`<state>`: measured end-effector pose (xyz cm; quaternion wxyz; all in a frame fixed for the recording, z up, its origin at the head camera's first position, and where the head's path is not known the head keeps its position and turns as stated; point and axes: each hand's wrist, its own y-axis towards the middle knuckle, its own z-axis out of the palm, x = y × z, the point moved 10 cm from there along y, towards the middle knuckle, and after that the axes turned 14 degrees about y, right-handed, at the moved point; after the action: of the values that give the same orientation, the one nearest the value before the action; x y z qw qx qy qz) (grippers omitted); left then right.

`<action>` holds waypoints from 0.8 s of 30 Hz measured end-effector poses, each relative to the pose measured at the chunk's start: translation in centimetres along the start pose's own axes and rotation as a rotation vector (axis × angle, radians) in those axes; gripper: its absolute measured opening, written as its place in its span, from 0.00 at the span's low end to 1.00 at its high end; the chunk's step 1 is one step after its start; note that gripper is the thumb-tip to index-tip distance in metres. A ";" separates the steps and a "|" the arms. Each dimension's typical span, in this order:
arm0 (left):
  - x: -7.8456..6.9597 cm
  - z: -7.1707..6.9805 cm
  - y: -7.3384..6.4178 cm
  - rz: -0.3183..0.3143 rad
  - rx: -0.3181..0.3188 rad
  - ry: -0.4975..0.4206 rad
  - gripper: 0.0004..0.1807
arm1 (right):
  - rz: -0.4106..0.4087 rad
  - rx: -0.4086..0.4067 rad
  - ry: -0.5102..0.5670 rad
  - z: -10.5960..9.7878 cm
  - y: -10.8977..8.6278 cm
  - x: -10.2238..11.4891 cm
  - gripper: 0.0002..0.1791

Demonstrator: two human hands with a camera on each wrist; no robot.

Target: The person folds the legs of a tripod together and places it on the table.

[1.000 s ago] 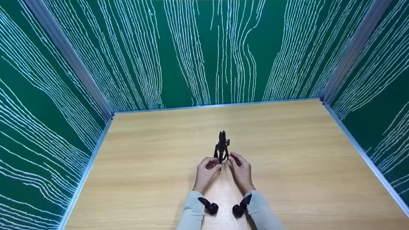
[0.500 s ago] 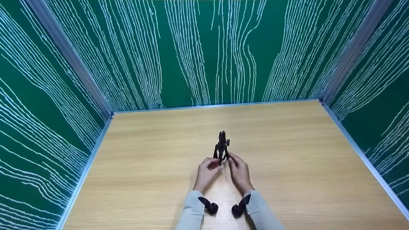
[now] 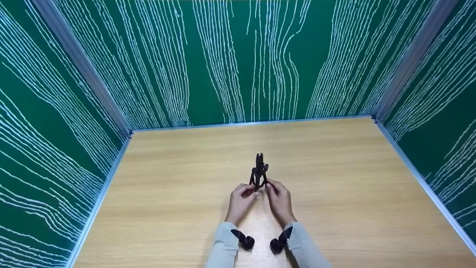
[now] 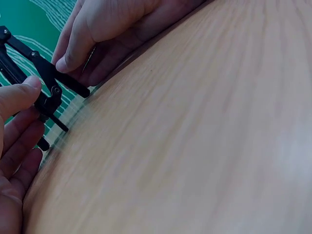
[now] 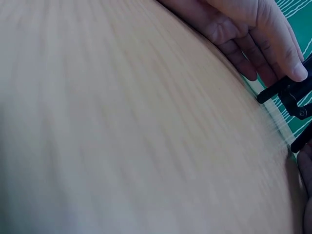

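Observation:
A small black tripod point(image 3: 259, 169) stands on the table between the two hands in the head view, its hinged legs partly spread. My left hand point(image 3: 240, 203) pinches its near, lower part between thumb and fingers. In the left wrist view, the left thumb point(image 4: 22, 97) lies against the black frame, with the fingers curled behind it. On the other side, my right hand point(image 3: 280, 201) pinches a tripod leg point(image 5: 273, 90) between thumb and fingers, near the leg's foot. Fingers hide parts of the legs. Only the edge of the left hand shows in the right wrist view.
The wooden table point(image 3: 178, 208) spreads around the hands. Green panels point(image 3: 208, 104) with white wavy lines enclose its back and sides, joined by grey frame posts point(image 3: 405, 59). Tiny pale specks lie left of the tripod. A black wrist mount point(image 3: 243, 240) sits at each sleeve.
The tripod has shifted and turned very slightly, its top now a little farther right. Its dark lower tip shows less below the left fingers. Both hands keep their grip almost in place.

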<state>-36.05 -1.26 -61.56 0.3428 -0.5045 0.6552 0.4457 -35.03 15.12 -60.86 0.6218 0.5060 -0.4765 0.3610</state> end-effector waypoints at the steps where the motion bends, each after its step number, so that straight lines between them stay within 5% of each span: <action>1: 0.0 0.0 0.0 0.001 -0.002 0.005 0.13 | -0.006 -0.004 -0.004 0.0 0.0 0.1 0.13; 7: -0.5 -0.4 -0.1 0.004 -0.034 0.074 0.12 | -0.041 -0.026 -0.029 -0.3 0.0 0.4 0.10; 15: -3.9 -1.9 -1.0 0.014 -0.045 0.057 0.13 | 0.011 -0.043 -0.008 -0.4 -0.1 0.0 0.10; 19: -4.1 -2.3 -1.1 -0.002 -0.064 0.032 0.13 | 0.014 -0.046 -0.001 -0.4 -0.2 0.0 0.10; 24: -2.4 -1.9 -0.6 -0.039 -0.080 -0.035 0.12 | 0.022 -0.050 -0.007 -0.4 -0.2 -0.2 0.10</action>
<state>-34.82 -2.20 -58.85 0.3422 -0.5226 0.6209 0.4736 -34.79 15.52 -61.13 0.6287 0.4861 -0.4930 0.3540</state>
